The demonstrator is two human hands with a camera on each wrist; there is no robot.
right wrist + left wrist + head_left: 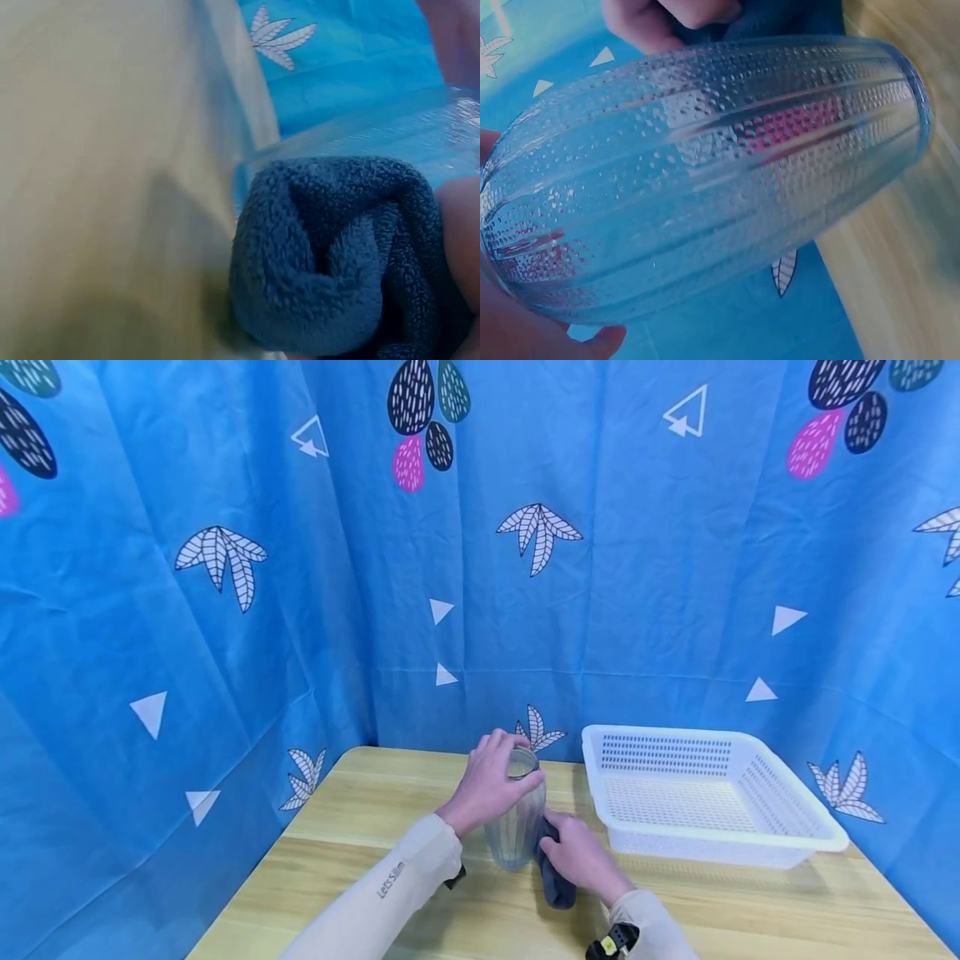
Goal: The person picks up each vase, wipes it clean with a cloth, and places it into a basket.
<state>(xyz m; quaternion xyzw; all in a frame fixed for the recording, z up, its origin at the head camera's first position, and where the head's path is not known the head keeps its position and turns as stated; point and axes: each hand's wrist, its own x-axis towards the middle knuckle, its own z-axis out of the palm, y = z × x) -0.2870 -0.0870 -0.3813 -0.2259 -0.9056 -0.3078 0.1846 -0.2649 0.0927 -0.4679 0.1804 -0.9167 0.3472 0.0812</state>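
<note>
A clear ribbed glass vase (513,833) gripped near its rim by the curled left hand (491,781) above a wooden table (360,802), blue curtain (480,560) seen through its walls, a rolled dark cloth (557,883) clasped by the right hand (581,857) at its side, a white basket (697,842) set near, its perforated floor exposed.

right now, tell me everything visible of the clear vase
The vase is clear and looks like glass, with lengthwise ribs, dotted texture, a bulging body and a round mouth. It is roughly upright on the table, left of the basket. The left hand grips it near the rim; the right hand holds a dark cloth at its side.
</note>
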